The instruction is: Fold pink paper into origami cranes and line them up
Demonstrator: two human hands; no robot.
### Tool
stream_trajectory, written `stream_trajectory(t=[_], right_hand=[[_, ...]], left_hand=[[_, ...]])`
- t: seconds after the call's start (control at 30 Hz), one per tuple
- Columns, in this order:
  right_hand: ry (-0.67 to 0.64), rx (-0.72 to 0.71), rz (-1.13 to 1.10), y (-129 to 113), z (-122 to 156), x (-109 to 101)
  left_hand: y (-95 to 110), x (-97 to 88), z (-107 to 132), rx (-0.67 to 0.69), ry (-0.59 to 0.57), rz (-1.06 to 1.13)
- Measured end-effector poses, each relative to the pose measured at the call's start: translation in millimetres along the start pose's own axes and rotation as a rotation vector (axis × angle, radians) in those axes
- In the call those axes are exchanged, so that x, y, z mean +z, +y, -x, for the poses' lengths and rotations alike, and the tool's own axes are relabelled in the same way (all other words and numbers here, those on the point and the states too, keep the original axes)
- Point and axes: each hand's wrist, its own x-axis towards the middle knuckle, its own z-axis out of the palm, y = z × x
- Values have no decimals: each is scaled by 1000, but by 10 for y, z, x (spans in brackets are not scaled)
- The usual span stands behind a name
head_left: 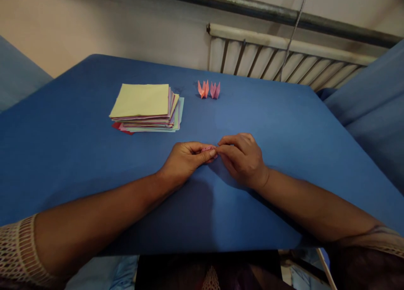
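Note:
My left hand (188,158) pinches a small pink folded paper (207,148) between thumb and fingers. Most of that paper is covered by the fingers. From the other side my right hand (242,157) meets it, thumb and index finger pressed together at the paper's right end. Whatever lies between those right fingertips is too small to make out. Beyond the hands, a coral folded paper figure (203,90) and a mauve one (215,91) stand side by side, their points upward.
A stack of coloured paper sheets (140,101), pale yellow on top, lies left of the figures on the blue table (277,126). Red paper (121,129) sticks out beneath it. A radiator (252,58) and a pipe (246,10) run along the wall behind.

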Motion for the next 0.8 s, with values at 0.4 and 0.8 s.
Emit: stream_trajectory(t=[0.4, 0.8], right_hand=[[4, 92, -67, 10, 28, 53], [-6, 137, -191, -18, 25, 105]], left_hand=[[5, -31, -30, 19, -53, 9], [16, -51, -12, 63, 32, -58]])
